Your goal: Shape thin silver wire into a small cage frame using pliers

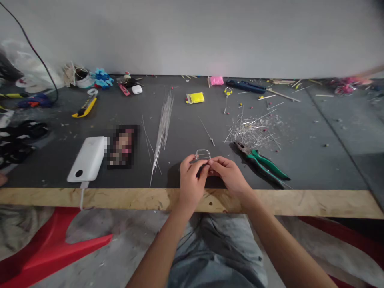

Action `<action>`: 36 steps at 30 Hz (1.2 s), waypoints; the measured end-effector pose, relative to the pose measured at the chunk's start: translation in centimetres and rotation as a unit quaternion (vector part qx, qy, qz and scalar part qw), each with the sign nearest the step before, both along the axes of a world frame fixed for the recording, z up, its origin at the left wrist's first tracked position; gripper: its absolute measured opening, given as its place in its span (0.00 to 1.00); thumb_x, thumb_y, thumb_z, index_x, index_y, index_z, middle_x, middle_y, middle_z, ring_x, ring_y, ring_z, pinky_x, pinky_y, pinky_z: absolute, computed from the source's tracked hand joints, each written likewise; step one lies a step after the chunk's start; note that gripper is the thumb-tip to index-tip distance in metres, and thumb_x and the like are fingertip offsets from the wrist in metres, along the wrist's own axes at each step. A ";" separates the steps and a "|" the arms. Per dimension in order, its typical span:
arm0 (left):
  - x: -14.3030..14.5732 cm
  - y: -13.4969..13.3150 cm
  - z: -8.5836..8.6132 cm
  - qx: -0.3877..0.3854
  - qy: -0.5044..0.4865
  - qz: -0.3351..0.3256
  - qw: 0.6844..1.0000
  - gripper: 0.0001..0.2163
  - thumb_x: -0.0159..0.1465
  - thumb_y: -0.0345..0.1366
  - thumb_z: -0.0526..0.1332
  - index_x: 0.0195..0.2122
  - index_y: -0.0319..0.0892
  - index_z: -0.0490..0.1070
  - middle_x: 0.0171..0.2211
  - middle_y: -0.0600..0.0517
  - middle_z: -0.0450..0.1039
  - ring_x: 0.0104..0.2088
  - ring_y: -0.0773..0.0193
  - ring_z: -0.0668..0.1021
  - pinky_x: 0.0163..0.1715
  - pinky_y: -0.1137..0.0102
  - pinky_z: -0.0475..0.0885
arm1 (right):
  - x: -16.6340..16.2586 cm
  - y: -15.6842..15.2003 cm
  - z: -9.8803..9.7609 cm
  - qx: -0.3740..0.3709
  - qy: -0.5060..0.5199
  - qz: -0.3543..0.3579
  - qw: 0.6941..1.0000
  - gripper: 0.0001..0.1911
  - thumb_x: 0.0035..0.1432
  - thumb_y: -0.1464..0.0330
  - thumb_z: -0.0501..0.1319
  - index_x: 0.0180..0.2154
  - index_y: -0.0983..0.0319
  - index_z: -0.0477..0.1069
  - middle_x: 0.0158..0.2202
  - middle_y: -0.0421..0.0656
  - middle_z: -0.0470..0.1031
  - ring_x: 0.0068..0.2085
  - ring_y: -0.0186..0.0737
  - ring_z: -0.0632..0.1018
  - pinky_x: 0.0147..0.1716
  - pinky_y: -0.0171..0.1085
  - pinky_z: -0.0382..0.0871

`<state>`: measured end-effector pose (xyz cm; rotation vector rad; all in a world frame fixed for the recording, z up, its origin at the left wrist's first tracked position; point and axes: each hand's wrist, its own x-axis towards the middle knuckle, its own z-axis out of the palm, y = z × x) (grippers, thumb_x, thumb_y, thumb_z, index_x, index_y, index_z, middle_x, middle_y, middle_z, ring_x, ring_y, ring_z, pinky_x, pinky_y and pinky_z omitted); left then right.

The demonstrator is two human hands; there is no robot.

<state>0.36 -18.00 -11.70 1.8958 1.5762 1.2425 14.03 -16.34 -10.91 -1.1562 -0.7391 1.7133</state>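
Note:
My left hand [192, 178] and my right hand [228, 173] meet above the near edge of the dark table [186, 120]. Both pinch a thin bent wire loop [203, 154] that arches up between the fingertips. A bundle of straight thin wires [163, 126] lies just left of my hands. Green-handled pliers [264, 164] lie to the right, close to my right hand, beside a heap of cut wire bits [252, 130].
A white power bank [87, 158] and a phone [123, 146] lie at the left. A yellow utility knife [85, 107], yellow block [195, 97], pink block [216, 80] and blue tool [246, 85] sit farther back. The wooden table edge [120, 198] runs in front; a red chair [51, 244] stands below.

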 end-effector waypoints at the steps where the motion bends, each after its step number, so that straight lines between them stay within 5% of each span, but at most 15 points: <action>1: -0.1 0.1 0.0 0.011 0.019 -0.006 1.000 0.07 0.64 0.33 0.60 0.42 0.45 0.75 0.48 0.45 0.68 0.50 0.57 0.72 0.51 0.58 0.69 | 0.1 0.0 0.0 -0.001 0.007 -0.002 1.000 0.09 0.48 0.62 0.69 0.29 0.61 0.76 0.27 0.37 0.75 0.30 0.33 0.75 0.37 0.36 0.72; 13: -0.5 0.6 0.3 0.088 0.104 -0.008 0.991 0.07 0.61 0.32 0.63 0.40 0.47 0.75 0.49 0.46 0.65 0.50 0.55 0.67 0.48 0.58 0.70 | 1.1 0.4 0.2 -0.028 0.085 0.006 0.996 0.09 0.49 0.62 0.69 0.29 0.61 0.77 0.31 0.40 0.78 0.34 0.35 0.77 0.41 0.39 0.73; 17: -0.7 0.4 0.5 -0.009 -0.030 -0.015 0.999 0.09 0.59 0.35 0.65 0.42 0.47 0.76 0.43 0.47 0.70 0.44 0.58 0.72 0.46 0.61 0.70 | 1.2 0.4 0.0 -0.029 0.092 0.003 0.995 0.09 0.51 0.61 0.68 0.30 0.60 0.78 0.31 0.39 0.78 0.35 0.34 0.77 0.41 0.37 0.73; 21: -1.3 0.7 0.3 -0.162 -0.199 -0.064 0.964 0.08 0.63 0.36 0.62 0.42 0.45 0.75 0.35 0.51 0.76 0.35 0.64 0.77 0.39 0.68 0.72 | 1.0 0.3 0.0 -0.026 0.085 0.004 0.996 0.07 0.52 0.63 0.68 0.30 0.59 0.78 0.32 0.39 0.79 0.35 0.34 0.78 0.40 0.35 0.73; 26: -2.0 1.3 0.4 -0.203 -0.259 -0.056 0.943 0.04 0.63 0.37 0.61 0.36 0.42 0.71 0.32 0.52 0.77 0.33 0.66 0.79 0.36 0.72 0.74 | 0.9 0.1 -0.1 -0.021 0.065 0.022 0.997 0.06 0.52 0.65 0.69 0.32 0.60 0.78 0.32 0.40 0.80 0.36 0.35 0.79 0.39 0.35 0.72; 32: -1.9 1.8 1.2 -0.269 -0.409 -0.071 0.869 0.09 0.60 0.32 0.63 0.41 0.43 0.66 0.29 0.56 0.74 0.30 0.70 0.77 0.35 0.73 0.72 | 1.0 0.1 -0.2 -0.015 0.055 0.041 0.998 0.03 0.55 0.67 0.67 0.34 0.59 0.78 0.32 0.39 0.80 0.35 0.34 0.79 0.40 0.35 0.72; 36: -1.9 1.8 1.4 -0.289 -0.427 -0.090 0.852 0.09 0.60 0.32 0.63 0.41 0.42 0.67 0.29 0.55 0.74 0.30 0.70 0.77 0.35 0.73 0.72 | 1.0 0.1 -0.1 -0.012 0.054 0.048 0.997 0.02 0.56 0.67 0.66 0.34 0.59 0.78 0.33 0.39 0.81 0.36 0.35 0.79 0.41 0.35 0.72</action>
